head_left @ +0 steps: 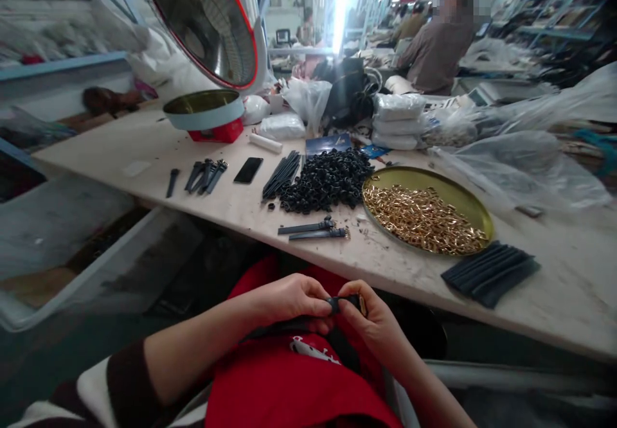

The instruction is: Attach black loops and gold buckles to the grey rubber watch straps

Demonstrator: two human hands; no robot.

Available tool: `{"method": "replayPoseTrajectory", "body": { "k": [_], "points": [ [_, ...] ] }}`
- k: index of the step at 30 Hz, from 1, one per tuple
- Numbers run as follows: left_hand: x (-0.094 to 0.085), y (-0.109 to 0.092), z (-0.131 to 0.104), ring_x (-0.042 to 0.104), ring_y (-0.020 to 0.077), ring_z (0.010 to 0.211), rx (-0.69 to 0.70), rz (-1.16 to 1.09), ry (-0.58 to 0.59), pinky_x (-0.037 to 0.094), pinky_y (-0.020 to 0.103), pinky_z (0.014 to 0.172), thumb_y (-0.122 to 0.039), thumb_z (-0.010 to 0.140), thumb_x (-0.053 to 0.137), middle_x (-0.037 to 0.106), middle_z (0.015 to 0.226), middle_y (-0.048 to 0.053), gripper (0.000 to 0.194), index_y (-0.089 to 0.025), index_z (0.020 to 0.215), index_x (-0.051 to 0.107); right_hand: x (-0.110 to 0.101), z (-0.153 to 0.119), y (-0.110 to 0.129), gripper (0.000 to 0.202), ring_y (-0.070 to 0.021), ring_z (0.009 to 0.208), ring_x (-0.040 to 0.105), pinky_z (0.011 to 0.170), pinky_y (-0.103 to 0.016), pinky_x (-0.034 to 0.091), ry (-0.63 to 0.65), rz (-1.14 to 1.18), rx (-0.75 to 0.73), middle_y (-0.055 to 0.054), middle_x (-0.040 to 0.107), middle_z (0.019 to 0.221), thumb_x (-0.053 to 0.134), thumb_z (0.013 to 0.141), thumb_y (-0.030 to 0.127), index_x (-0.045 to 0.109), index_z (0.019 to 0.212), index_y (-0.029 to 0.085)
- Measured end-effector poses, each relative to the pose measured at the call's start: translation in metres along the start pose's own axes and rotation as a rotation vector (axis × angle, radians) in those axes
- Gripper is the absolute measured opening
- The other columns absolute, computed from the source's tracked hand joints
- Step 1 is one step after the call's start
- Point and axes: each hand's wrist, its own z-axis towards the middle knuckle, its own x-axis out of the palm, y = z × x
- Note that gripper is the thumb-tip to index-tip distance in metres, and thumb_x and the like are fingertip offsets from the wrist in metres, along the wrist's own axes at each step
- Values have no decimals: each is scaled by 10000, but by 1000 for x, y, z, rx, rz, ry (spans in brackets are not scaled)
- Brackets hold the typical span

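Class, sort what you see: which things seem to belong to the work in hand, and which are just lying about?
Likely part of the job:
dark strap in the left hand and right hand
gold-coloured pieces in the round tray
heaped black loops
dark strips beside the tray

Apparently just lying about:
phone
fan
white cylinder

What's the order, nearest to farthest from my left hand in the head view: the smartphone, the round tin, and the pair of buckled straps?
1. Pair of buckled straps: ahead of your left hand, near the table's front edge.
2. Smartphone: farther back, toward the left.
3. Round tin: farthest, back left.
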Motion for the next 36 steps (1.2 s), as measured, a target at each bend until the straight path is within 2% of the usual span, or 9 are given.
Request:
{"method": "replayPoseTrajectory", "body": {
  "k": [3,7,11,17,21,26,29,33,36],
  "points": [
    [17,9,-1,583,90,563,-13,51,-82,442,194,556,-311,677,644,636,639,8,241,-113,814,646,-4,-16,-8,82,-112,606,452,552,-217,367,54,-125,-135,18,520,680,471,812,254,528,790,198],
    [31,17,6,590,108,624,12,150,-72,443,204,600,-280,673,627,650,689,3,240,-127,856,654,-10,-32,-18,99,-109,618,465,569,-215,378,78,-203,-206,10,529,705,438,841,233,519,796,198],
    [33,17,10,584,120,714,132,371,-8,433,195,645,-257,700,584,660,817,14,266,-136,930,641,-11,-41,-23,89,-116,641,488,585,-222,395,52,-250,-205,1,536,726,424,847,229,502,818,197],
    [33,11,-3,536,99,525,48,599,155,403,179,485,-343,832,383,588,642,1,289,-136,790,579,-3,-53,-19,143,-135,689,543,597,-230,427,-60,-301,-172,-30,572,803,381,869,260,491,934,196],
    [30,16,-15,519,106,550,185,941,117,340,183,477,-297,846,348,593,652,12,290,-145,739,571,15,-57,-16,168,-162,814,573,707,-262,439,-12,-411,-220,-57,599,894,387,856,233,490,982,192],
    [4,36,-33,564,128,659,295,1004,83,373,193,553,-296,878,310,645,812,36,313,-153,858,588,53,-45,-14,216,-168,834,580,720,-273,442,24,-373,-197,-72,607,936,362,871,279,485,1017,179],
    [-24,37,-32,568,135,657,321,1064,-35,384,200,564,-347,889,300,645,793,36,355,-158,841,596,65,-16,-12,297,-156,708,582,614,-256,443,56,-276,-114,-51,620,850,329,887,370,483,1046,173],
    [-65,5,6,582,162,738,450,1261,-370,411,236,626,-359,903,286,637,835,46,363,-171,856,594,48,51,-6,373,-173,782,585,647,-262,445,-117,-267,-152,-52,623,872,298,888,426,505,1060,168],
    [-91,-27,53,562,203,860,513,1427,-578,422,292,731,-371,877,376,605,937,75,295,-171,930,587,15,103,-7,419,-195,713,591,623,-288,432,-327,-551,-119,-65,635,797,336,874,435,492,1127,141]
  ]
}}
